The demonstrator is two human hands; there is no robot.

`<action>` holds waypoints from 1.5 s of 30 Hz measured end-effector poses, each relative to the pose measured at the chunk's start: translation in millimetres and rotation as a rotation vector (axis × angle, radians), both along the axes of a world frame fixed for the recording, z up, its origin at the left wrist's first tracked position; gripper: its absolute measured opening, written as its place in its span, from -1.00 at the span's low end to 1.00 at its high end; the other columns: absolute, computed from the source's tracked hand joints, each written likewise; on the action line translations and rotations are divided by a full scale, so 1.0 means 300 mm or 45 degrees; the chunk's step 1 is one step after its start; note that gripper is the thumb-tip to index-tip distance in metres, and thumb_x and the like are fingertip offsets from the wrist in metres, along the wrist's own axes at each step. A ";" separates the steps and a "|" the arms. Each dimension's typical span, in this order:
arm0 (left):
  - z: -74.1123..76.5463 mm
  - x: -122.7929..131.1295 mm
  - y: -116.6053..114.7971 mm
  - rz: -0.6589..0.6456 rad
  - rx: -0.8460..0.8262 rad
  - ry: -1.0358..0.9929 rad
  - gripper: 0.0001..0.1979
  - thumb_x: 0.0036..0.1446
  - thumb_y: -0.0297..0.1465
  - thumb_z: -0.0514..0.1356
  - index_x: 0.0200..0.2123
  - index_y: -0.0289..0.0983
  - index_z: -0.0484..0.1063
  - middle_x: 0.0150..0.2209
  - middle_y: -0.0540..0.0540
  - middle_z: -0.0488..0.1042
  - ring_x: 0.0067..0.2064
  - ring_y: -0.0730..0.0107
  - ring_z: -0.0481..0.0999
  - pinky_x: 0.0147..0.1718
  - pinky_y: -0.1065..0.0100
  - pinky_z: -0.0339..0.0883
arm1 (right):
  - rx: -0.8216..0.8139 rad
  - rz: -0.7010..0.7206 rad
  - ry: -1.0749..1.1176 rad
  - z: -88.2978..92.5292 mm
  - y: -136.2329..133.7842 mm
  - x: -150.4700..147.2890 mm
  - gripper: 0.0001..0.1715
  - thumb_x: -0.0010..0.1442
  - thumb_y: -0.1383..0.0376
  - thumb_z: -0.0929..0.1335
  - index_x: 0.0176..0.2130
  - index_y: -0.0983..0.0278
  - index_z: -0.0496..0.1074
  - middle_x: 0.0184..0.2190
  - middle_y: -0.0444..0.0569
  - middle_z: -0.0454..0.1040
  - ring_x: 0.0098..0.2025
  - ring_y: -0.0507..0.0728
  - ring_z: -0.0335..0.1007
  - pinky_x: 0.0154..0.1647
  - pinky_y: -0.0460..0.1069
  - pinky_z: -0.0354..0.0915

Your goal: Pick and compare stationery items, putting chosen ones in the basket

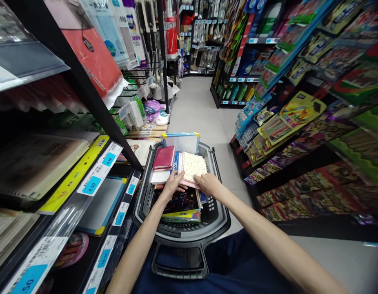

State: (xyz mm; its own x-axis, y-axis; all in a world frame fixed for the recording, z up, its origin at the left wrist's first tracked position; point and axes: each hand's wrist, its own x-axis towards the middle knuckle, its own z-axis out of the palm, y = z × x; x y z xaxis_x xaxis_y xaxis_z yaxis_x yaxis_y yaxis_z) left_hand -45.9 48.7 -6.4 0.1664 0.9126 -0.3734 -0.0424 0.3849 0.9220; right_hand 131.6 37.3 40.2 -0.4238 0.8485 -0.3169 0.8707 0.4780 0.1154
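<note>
A cream spiral notebook (193,164) with a small pattern lies over the other goods in a grey-and-black shopping basket (221,204). My left hand (173,186) pinches its near left corner, thumb on top and fingers lower. On its near right edge, my right hand (206,183) is closed, its fingers curled. Pinkish page edges show between the hands. Beside the notebook are a dark red notebook (163,158), a white item (160,177) and a partly covered blue book (176,160). Below my hands lies a black sheet with colourful drawings (183,200).
A clear folder (181,143) with yellow corners stands at the basket's far end. Shelves with price tags (92,185) press close on the left. Hanging snack packets (294,118) line the right. A grey floor aisle (196,98) runs ahead towards more racks.
</note>
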 end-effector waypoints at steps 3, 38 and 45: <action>-0.008 0.014 -0.002 0.023 0.125 0.202 -0.41 0.09 -0.12 0.24 0.08 -0.28 0.15 -0.19 -0.20 0.51 -0.53 0.33 0.57 -0.64 0.41 0.40 | -0.030 0.015 0.036 0.013 -0.017 -0.010 -0.64 0.19 0.45 0.31 0.01 0.41 0.30 -0.22 0.27 0.49 -0.13 0.34 0.47 -0.18 0.05 0.32; -0.043 -0.026 0.021 0.349 0.635 -0.246 -0.61 0.20 -0.08 0.12 -0.05 -0.22 0.26 -0.10 -0.12 0.47 -0.02 0.24 0.46 -0.01 0.27 0.29 | 0.371 -0.442 1.657 0.004 0.135 0.140 -0.54 0.15 0.01 0.38 -0.10 0.25 0.29 -0.08 0.12 0.50 -0.15 0.30 0.48 -0.25 0.15 0.44; -0.049 -0.037 0.042 0.492 0.730 0.125 -0.61 0.24 -0.01 0.03 -0.25 -0.24 0.28 -0.30 -0.08 0.42 -0.24 0.32 0.42 -0.21 0.35 0.28 | 0.283 -0.346 1.519 -0.001 0.115 0.123 -0.55 0.21 -0.01 0.34 -0.06 0.21 0.26 -0.13 0.08 0.50 -0.19 0.28 0.48 -0.26 0.12 0.43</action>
